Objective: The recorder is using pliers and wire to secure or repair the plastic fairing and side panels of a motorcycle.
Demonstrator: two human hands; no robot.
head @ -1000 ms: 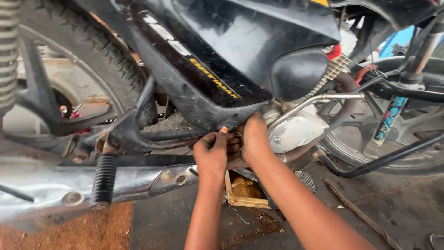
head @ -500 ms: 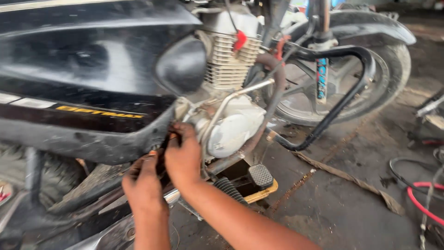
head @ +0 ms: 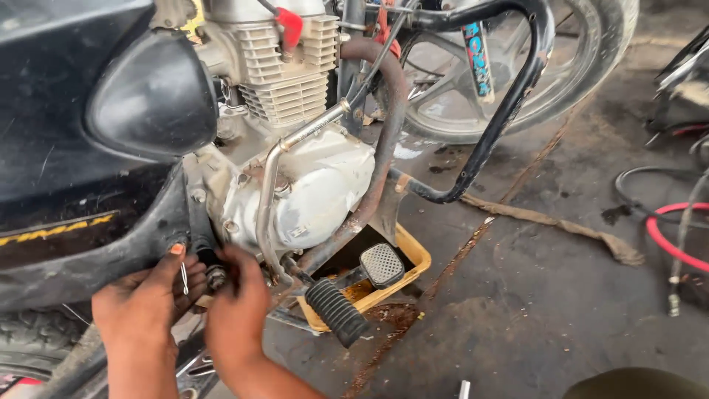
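Head view, looking down: my left hand (head: 144,303) sits lowest in the frame, fingers curled loosely under the black side panel (head: 88,244), with a thin metal pin (head: 183,278) pinched between thumb and forefinger, standing nearly upright. Just beside it, my right hand (head: 238,314) reaches in with its fingers bunched together around a small round nut (head: 216,277) at the bottom rear of the engine; how tightly they close on it I cannot tell, since the back of the hand hides the tips. The two hands nearly touch.

Right of my right hand, a black ribbed footpeg (head: 336,312) sticks out toward me, and a square brake pedal (head: 382,264) sits just above it. Beneath both lies a yellow tray (head: 410,258) on the floor, holding dark liquid.

Above my hands is the pale engine cover (head: 317,192), crossed by a chrome kick lever (head: 269,199) and a rusty exhaust pipe (head: 388,125). Higher up are the finned cylinder (head: 288,66) and a red cap (head: 289,26).

Farther off, a black crash guard (head: 509,103) curves before the front wheel (head: 583,66). A dirty rag strip (head: 554,222) and a red hose (head: 665,236) lie on the stained concrete floor (head: 532,318).
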